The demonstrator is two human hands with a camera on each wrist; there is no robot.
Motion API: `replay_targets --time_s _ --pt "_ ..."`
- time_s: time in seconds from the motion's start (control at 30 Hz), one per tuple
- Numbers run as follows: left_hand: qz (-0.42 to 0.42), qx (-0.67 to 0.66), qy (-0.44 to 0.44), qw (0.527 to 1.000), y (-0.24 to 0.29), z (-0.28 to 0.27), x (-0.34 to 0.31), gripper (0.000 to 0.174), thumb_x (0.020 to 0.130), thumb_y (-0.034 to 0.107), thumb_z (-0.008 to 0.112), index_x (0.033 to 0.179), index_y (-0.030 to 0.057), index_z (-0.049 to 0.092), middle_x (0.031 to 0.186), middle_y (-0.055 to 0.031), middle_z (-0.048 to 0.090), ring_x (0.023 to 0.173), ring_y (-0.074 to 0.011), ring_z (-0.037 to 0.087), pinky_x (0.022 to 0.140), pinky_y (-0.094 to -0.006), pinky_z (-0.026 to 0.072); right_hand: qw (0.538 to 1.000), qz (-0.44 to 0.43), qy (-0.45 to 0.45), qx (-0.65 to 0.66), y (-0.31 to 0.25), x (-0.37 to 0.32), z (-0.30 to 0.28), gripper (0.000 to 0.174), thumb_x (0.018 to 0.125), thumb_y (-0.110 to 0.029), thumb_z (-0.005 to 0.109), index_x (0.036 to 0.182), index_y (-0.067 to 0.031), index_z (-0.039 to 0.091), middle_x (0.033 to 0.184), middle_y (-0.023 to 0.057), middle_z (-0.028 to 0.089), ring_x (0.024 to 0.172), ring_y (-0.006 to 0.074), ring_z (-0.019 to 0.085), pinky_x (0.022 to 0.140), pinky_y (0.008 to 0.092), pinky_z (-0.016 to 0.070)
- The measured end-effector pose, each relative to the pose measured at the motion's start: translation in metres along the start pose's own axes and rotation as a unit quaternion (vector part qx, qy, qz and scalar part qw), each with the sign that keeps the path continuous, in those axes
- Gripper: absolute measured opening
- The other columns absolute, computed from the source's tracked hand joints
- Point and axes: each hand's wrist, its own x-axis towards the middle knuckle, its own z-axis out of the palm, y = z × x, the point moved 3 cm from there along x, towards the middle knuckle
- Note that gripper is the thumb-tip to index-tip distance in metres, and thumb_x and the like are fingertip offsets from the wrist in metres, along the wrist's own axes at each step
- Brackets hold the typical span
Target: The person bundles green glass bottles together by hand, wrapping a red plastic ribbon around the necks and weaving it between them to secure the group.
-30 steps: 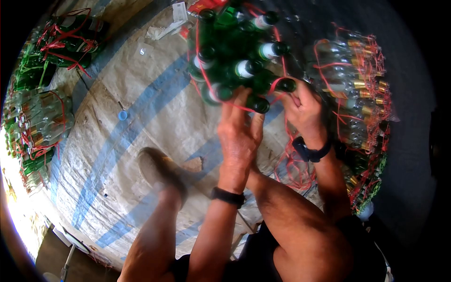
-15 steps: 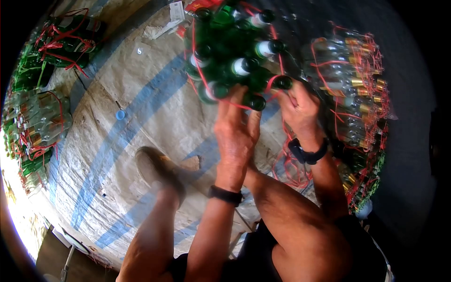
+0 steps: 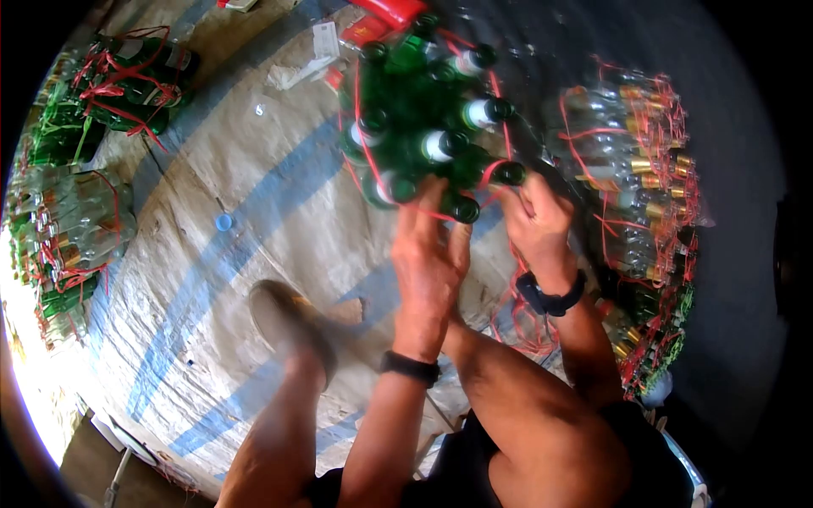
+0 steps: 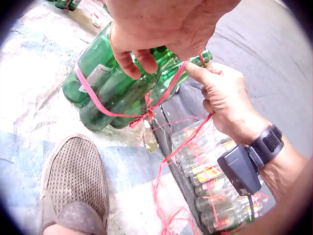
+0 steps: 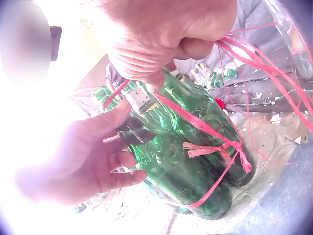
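A bundle of green glass bottles (image 3: 415, 106) stands on the ground sheet, bound with red plastic string (image 4: 102, 107). My left hand (image 3: 426, 284) is at the near side of the bundle, its fingers and thumb around the neck of a front green bottle (image 3: 460, 207). Beside it, my right hand (image 3: 542, 224) pinches the red string close to another bottle's neck (image 3: 508, 173). A loose length of string trails from the right hand to a tangle on the sheet. Lower on the bottles, a knot (image 5: 227, 152) shows in the right wrist view.
Bundles of clear bottles (image 3: 627, 186) lie along the right. More green bottles (image 3: 127, 80) and clear bottles (image 3: 89, 207) lie at the left. A shoe (image 3: 284, 313) rests on the pale, blue-striped sheet (image 3: 212, 279), near a blue cap (image 3: 223, 222).
The head view shifts slightly, so the scene sits lower than half a second ago. Both hands keep nearly the same hold on the bottle and string.
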Motion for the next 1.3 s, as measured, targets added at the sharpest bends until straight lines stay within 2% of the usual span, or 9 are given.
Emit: replay_targets --time_s 0.17,0.2,0.33,0.4,0.5,0.83,0.9,1.27,1.3 --pt "-0.037 -0.007 -0.019 0.999 0.005 -0.001 0.002 0.048 0.095 0.007 0.080 0.140 0.0018 0.067 0.139 -0.0256 0.068 0.114 -0.0463 0.073 0.091 -0.0467 0.0615 1.000 0.007 0.006 0.014 -0.001 0.000 0.003 0.034 0.091 0.003 0.083 0.080 -0.0047 0.052 0.059 0.0095 0.049 0.047 0.0244 0.046 0.046 0.0375 0.0396" --pt "0.011 0.029 0.010 0.999 0.006 -0.001 0.004 0.042 0.097 0.009 0.082 0.137 0.0013 0.071 0.128 -0.0185 0.075 0.098 -0.0279 0.078 0.080 -0.0372 0.0625 1.000 0.006 0.007 0.015 -0.001 -0.001 0.003 0.034 0.091 0.003 0.083 0.080 -0.0047 0.052 0.059 0.0095 0.049 0.047 0.0244 0.046 0.046 0.0375 0.0396" --pt "0.027 0.030 0.016 0.999 0.006 -0.002 0.004 0.041 0.098 0.009 0.082 0.136 0.0008 0.071 0.127 -0.0196 0.075 0.098 -0.0301 0.078 0.082 -0.0383 0.0625 1.000 0.006 0.009 0.014 -0.001 -0.001 0.003 0.035 0.090 0.004 0.083 0.080 -0.0048 0.051 0.059 0.0081 0.045 0.047 0.0214 0.043 0.046 0.0369 0.0383" --pt "0.036 0.021 0.002 0.999 0.005 -0.003 0.006 0.047 0.094 0.005 0.080 0.139 0.0019 0.066 0.134 -0.0262 0.069 0.107 -0.0476 0.074 0.086 -0.0475 0.0618 1.000 0.002 0.010 0.011 -0.002 0.000 0.003 0.035 0.090 0.005 0.082 0.080 -0.0048 0.051 0.059 0.0075 0.044 0.047 0.0202 0.042 0.046 0.0366 0.0380" --pt "0.039 0.027 -0.005 0.999 0.008 -0.005 0.008 0.047 0.094 0.004 0.080 0.139 0.0019 0.066 0.133 -0.0265 0.070 0.106 -0.0484 0.073 0.087 -0.0488 0.0616 1.000 0.008 0.009 0.016 -0.004 -0.001 0.003 0.035 0.090 0.006 0.082 0.080 -0.0051 0.051 0.059 0.0064 0.043 0.047 0.0177 0.041 0.046 0.0351 0.0377" --pt "0.021 0.022 -0.043 0.999 0.005 -0.010 0.013 0.046 0.094 0.003 0.079 0.138 0.0012 0.066 0.132 -0.0278 0.070 0.108 -0.0502 0.073 0.088 -0.0498 0.0619 0.999 0.022 0.030 0.031 -0.007 -0.005 0.006 0.030 0.092 0.003 0.082 0.083 -0.0048 0.055 0.059 0.0045 0.044 0.049 0.0124 0.038 0.046 0.0328 0.0364" --pt "0.074 0.054 -0.009 0.996 0.006 -0.012 0.016 0.038 0.096 0.009 0.084 0.131 0.0005 0.072 0.122 -0.0200 0.076 0.092 -0.0293 0.078 0.073 -0.0365 0.0623 0.999 0.019 0.033 0.027 -0.010 -0.006 0.007 0.030 0.093 0.003 0.083 0.083 -0.0049 0.056 0.059 0.0043 0.044 0.049 0.0121 0.038 0.046 0.0325 0.0363" --pt "0.040 0.057 -0.044 0.997 0.007 -0.021 0.017 0.041 0.097 0.011 0.084 0.134 0.0007 0.071 0.127 -0.0195 0.074 0.097 -0.0278 0.079 0.078 -0.0371 0.0645 0.996 0.066 0.051 0.033 -0.017 -0.014 0.015 0.018 0.093 0.000 0.084 0.093 -0.0032 0.066 0.061 0.0043 0.053 0.050 0.0096 0.046 0.048 0.0294 0.0420" --pt "0.033 0.043 -0.045 0.997 0.009 -0.021 0.016 0.042 0.096 0.007 0.081 0.135 -0.0002 0.068 0.129 -0.0232 0.072 0.095 -0.0347 0.078 0.078 -0.0410 0.0638 0.996 0.066 0.051 0.032 -0.017 -0.015 0.015 0.018 0.093 0.000 0.084 0.093 -0.0032 0.066 0.061 0.0043 0.053 0.050 0.0096 0.046 0.048 0.0294 0.0420"
